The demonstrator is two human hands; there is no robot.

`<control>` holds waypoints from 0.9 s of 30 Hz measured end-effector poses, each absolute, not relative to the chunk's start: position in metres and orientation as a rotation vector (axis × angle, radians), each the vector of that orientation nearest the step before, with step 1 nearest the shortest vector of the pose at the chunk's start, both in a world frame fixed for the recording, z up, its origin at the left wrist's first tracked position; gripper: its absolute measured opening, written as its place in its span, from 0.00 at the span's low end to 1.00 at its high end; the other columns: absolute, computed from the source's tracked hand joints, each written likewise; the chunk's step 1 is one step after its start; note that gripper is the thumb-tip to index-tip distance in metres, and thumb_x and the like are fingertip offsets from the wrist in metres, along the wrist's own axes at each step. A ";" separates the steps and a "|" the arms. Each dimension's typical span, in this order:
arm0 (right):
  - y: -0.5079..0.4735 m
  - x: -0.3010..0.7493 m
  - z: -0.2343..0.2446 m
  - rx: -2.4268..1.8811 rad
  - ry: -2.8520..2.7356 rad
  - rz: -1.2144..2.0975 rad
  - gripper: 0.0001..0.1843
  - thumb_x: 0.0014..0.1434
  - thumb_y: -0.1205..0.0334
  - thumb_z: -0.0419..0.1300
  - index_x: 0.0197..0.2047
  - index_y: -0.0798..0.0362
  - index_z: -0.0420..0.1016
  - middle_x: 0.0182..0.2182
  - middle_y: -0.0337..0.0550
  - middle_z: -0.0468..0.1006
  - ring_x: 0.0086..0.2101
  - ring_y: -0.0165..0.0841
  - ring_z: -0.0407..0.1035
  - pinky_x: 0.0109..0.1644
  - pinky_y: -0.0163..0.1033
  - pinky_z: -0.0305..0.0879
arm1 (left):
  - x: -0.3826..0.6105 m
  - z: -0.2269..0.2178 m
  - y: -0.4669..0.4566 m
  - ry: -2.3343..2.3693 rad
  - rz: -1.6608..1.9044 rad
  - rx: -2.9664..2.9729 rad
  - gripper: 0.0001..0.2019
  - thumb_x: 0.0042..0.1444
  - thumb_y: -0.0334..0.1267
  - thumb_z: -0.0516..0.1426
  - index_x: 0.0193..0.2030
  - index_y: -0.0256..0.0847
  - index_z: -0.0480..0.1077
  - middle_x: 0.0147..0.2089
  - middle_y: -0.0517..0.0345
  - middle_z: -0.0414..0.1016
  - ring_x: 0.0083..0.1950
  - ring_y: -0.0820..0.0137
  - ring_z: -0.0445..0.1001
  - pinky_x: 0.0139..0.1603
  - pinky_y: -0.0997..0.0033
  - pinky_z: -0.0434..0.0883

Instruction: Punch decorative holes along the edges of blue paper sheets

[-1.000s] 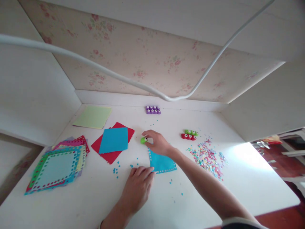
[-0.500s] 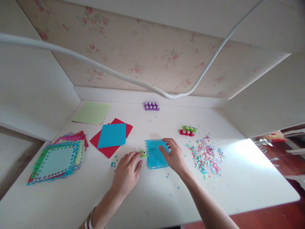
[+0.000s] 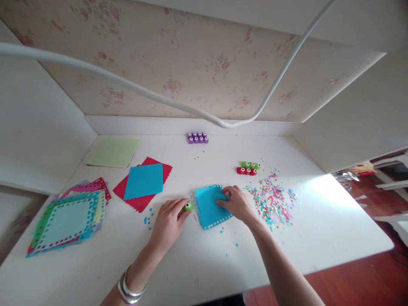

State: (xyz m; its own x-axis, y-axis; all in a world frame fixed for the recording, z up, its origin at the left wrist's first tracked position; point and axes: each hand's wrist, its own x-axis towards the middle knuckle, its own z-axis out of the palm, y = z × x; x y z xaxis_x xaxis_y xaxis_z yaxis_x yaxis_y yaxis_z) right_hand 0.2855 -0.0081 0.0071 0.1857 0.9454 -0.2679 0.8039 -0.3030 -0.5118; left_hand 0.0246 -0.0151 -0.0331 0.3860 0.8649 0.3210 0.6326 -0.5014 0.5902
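Note:
A small blue paper square [image 3: 210, 206] with punched holes along its edges lies on the white table [image 3: 197, 263]. My right hand [image 3: 237, 204] rests on its right side, fingers pressed down on the paper. My left hand [image 3: 168, 222] holds a small green paper punch [image 3: 188, 206] between fingertips, right at the paper's left edge.
A stack of punched coloured sheets [image 3: 68, 216] lies at the left. A blue sheet on a red one [image 3: 143, 182] and a pale green sheet [image 3: 114, 151] sit behind. Purple punches [image 3: 197, 137], red and green punches [image 3: 247, 168] and a confetti pile [image 3: 274, 202] are further back and right.
The green punch passed from my right hand to my left. My right hand came back onto the blue square, which has been turned slightly. The camera tilted a little.

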 end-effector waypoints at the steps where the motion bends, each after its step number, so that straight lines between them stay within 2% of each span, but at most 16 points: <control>1: -0.008 0.286 0.005 -2.172 -1.684 0.793 0.16 0.49 0.59 0.67 0.43 0.52 0.75 0.41 0.45 0.73 0.40 0.38 0.70 0.44 0.41 0.64 | 0.024 -0.034 -0.015 1.296 0.870 2.265 0.14 0.63 0.38 0.58 0.54 0.42 0.69 0.50 0.52 0.77 0.50 0.60 0.73 0.52 0.56 0.71; 5: -0.012 0.286 0.001 -2.067 -1.654 0.774 0.10 0.51 0.62 0.64 0.39 0.52 0.73 0.39 0.45 0.75 0.40 0.38 0.70 0.44 0.42 0.64 | 0.023 -0.034 -0.013 1.300 0.852 2.241 0.15 0.63 0.39 0.58 0.55 0.43 0.69 0.50 0.52 0.77 0.50 0.60 0.74 0.52 0.55 0.71; 9: -0.019 0.289 0.001 -2.005 -1.481 0.820 0.17 0.54 0.57 0.61 0.47 0.51 0.71 0.36 0.43 0.78 0.37 0.38 0.72 0.42 0.43 0.67 | 0.024 -0.033 -0.012 1.295 0.833 2.231 0.14 0.62 0.39 0.58 0.55 0.44 0.70 0.50 0.52 0.77 0.50 0.60 0.74 0.52 0.55 0.71; 12: -0.024 0.292 0.002 -1.871 -1.352 0.895 0.17 0.57 0.53 0.59 0.48 0.50 0.73 0.36 0.43 0.79 0.36 0.38 0.73 0.39 0.43 0.69 | 0.023 -0.031 -0.012 1.286 0.832 2.217 0.14 0.62 0.39 0.59 0.54 0.44 0.71 0.49 0.53 0.78 0.49 0.60 0.75 0.51 0.56 0.72; 18: -0.029 0.285 0.007 -1.723 -1.156 1.037 0.21 0.56 0.49 0.62 0.49 0.51 0.74 0.38 0.45 0.79 0.34 0.38 0.74 0.33 0.41 0.72 | 0.023 -0.028 -0.011 1.302 0.829 2.202 0.15 0.63 0.43 0.57 0.55 0.43 0.71 0.45 0.53 0.79 0.45 0.62 0.76 0.47 0.59 0.73; 27: -0.028 0.277 0.007 -1.730 -1.098 1.060 0.22 0.54 0.49 0.64 0.49 0.50 0.75 0.38 0.47 0.80 0.38 0.41 0.75 0.35 0.43 0.74 | 0.023 -0.029 -0.011 1.321 0.822 2.247 0.15 0.63 0.45 0.57 0.54 0.44 0.72 0.43 0.53 0.80 0.44 0.61 0.77 0.44 0.59 0.73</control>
